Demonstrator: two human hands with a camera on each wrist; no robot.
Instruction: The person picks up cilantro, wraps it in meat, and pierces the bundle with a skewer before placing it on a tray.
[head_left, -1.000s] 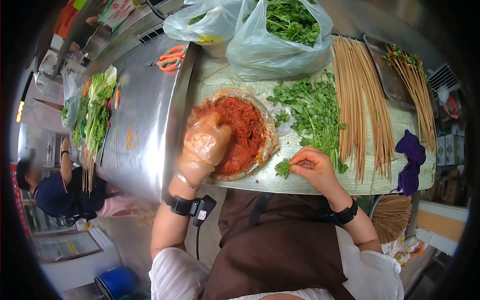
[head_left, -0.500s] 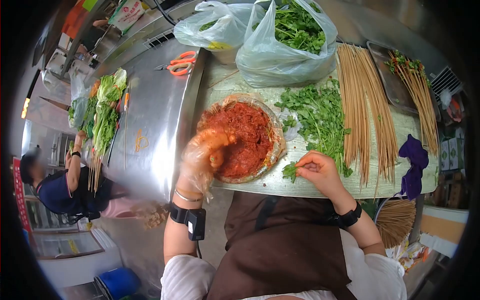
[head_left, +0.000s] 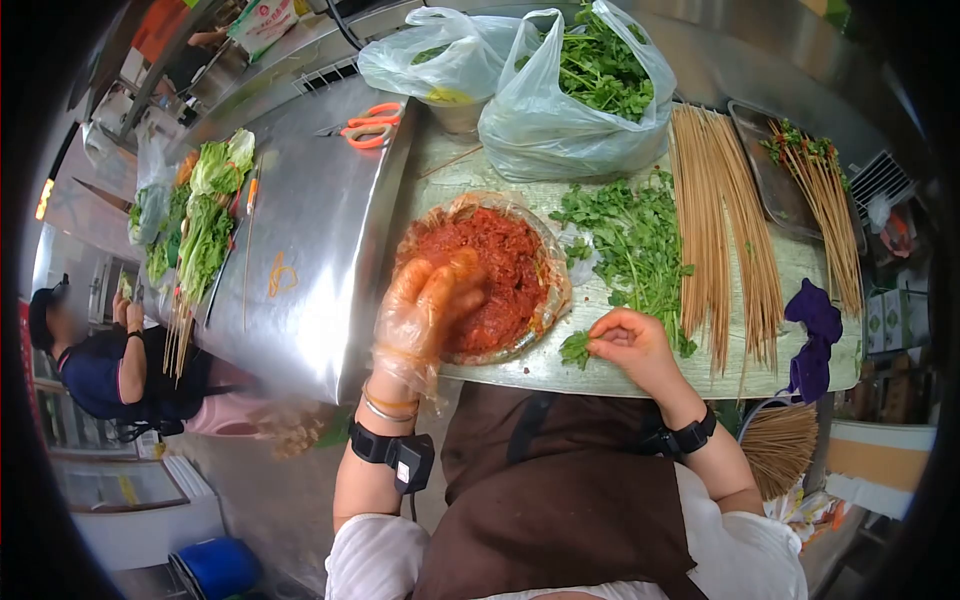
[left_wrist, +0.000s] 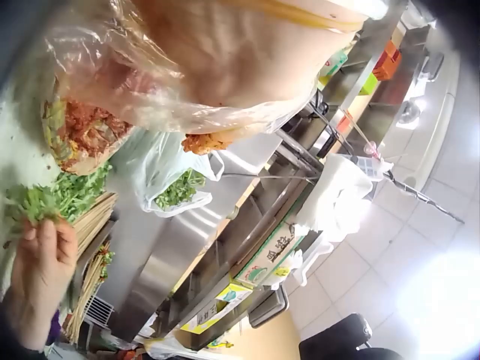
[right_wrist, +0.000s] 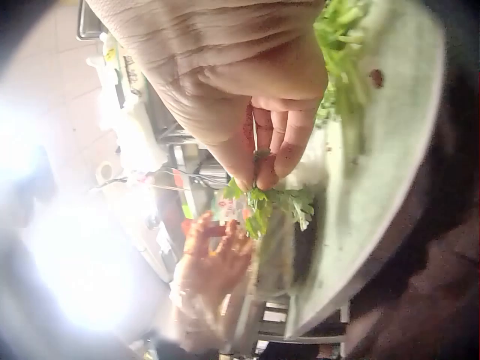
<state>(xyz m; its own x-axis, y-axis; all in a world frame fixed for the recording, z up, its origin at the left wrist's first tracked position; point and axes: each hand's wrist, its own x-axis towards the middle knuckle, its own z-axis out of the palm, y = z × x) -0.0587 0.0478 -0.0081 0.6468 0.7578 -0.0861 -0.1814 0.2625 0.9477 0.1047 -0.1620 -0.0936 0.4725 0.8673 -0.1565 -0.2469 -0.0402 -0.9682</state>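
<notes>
Lying far L - lettuce (head_left: pixel 207 215) at the end of the steel counter (head_left: pixel 315 190), orange scissors (head_left: pixel 364 130) near that counter's R edge. Next R, L hand (head_left: pixel 415 305) in clear glove, over L part of the red mix (head_left: pixel 510 285); fingers half-extended, loosely bent, a bit blurred. Glove smeared w/ red; can't tell if any mix is held in the palm. Bowl (head_left: pixel 562 285) is plastic-lined, sits on the pale table (head_left: pixel 480 375) near front edge.

R of bowl: sprig (head_left: pixel 574 348), green & leafy, held just above the table, btwn both hands but much nearer R hand (head_left: pixel 635 345), whose thumb + fingertips pinch its stem end, other fingers curled in. Key relation: sprig's long axis runs roughly sideways, leaves pointing L & a bit down twd the front edge, so leafy end faces the bowl/L hand side - just beside the bowl, well apart from gloved fingers.

Beyond R hand, loose herbs (head_left: pixel 635 240) spread on table, stems trailing twd front edge; bag (head_left: pixel 565 145) w/ more greens behind. Then sticks (head_left: pixel 705 230) laid lengthwise away from the person. Far R: tray (head_left: pixel 760 190) w/ filled skewers (head_left: pixel 820 200), purple cloth (head_left: pixel 815 335) nearer front.
</notes>
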